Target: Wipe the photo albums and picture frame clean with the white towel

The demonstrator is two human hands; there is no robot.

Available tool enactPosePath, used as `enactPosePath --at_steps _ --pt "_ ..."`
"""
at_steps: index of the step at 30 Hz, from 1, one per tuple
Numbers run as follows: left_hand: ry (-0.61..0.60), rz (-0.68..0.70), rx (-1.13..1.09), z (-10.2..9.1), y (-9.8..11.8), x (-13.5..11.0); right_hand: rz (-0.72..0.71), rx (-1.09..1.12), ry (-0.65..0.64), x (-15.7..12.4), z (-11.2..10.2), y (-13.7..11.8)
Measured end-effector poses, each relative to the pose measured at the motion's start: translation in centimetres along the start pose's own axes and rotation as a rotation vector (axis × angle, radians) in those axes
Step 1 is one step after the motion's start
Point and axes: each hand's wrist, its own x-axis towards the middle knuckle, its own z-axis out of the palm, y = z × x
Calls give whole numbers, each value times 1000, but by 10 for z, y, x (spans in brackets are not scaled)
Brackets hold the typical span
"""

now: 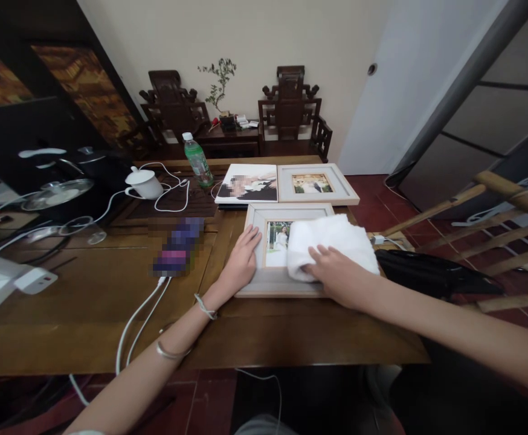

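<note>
White cloth (343,241): covering the picture frame's (275,285) right part, directly under the right hand (339,272), the nearer one; longer side to side.
Right fingers: slightly spread over the cloth; cannot tell whether pinching.
Left hand (246,257): fingers together, resting on the frame's left border.
Cloth texture: fluffy, thickly folded.
Frame shape: rectangular, pale-bordered.
</note>
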Motion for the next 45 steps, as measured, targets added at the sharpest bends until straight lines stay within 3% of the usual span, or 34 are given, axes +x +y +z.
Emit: enactPosePath --at_steps 5,10,13,19,22,27,34,38,42,45 --pt "2 -4 15 1 2 0 -50 207 -111 -33 -29 -32" --pt "-16 -4 50 0 3 0 -38 144 -74 -23 -17 -41" --pt "-28 8 46 -2 3 0 7 115 -38 1 3 -18" --pt "-29 5 42 -2 2 1 95 -43 198 61 21 53" --pt "-15 -2 36 0 2 1 54 -99 165 77 24 64" --pt "-13 10 28 1 0 0 30 -47 71 61 21 36" --pt "1 0 14 0 3 0 -59 195 -132 -3 -20 -18" --pt "-36 -31 29 -2 7 1 -129 254 -195 -20 -34 -40" --pt "-70 -55 62 -4 11 2 -161 166 -132 -8 -18 -46" --pt "-74 -48 84 -4 12 3 -136 85 3 19 5 -27"
